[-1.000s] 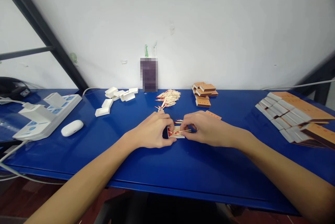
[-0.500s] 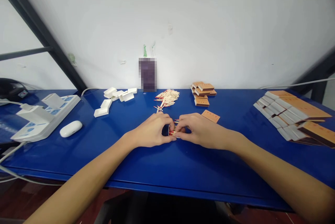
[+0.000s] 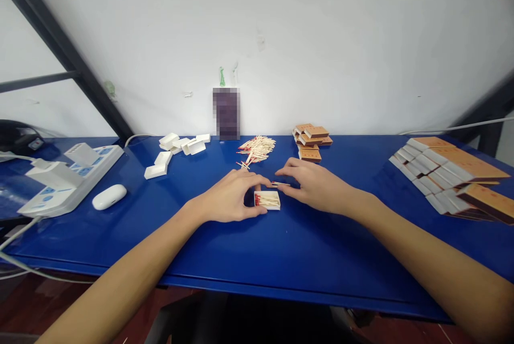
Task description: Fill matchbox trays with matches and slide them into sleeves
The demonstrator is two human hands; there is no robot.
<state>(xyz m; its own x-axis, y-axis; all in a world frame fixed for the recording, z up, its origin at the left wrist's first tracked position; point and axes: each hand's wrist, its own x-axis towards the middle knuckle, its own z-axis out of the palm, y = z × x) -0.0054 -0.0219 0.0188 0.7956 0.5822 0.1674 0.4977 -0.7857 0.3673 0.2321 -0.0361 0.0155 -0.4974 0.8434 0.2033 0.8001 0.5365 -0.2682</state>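
Between the thumb and fingers of my left hand (image 3: 227,198) is a small white matchbox tray (image 3: 274,208), resting on the blue table. Red-tipped matches (image 3: 265,200) lie side by side inside it. My right hand (image 3: 319,187) is just behind and right of the tray, thumb and index finger spread apart. A few loose matches (image 3: 280,184) lie on the table by those fingertips. Farther back is a heap of matches (image 3: 259,148) with red heads.
Several white trays (image 3: 188,146) lie at the back left, orange matchbox sleeves (image 3: 311,143) at the back right. Stacked matchboxes (image 3: 445,172) fill the right side. On the left are a power strip (image 3: 100,164) and a white oval case (image 3: 109,197). A wall (image 3: 341,49) closes the back.
My right hand has drawn back from the tray and its fingers have spread, uncovering the matches inside. It now covers the orange sleeve behind it. My left hand stays at the tray.
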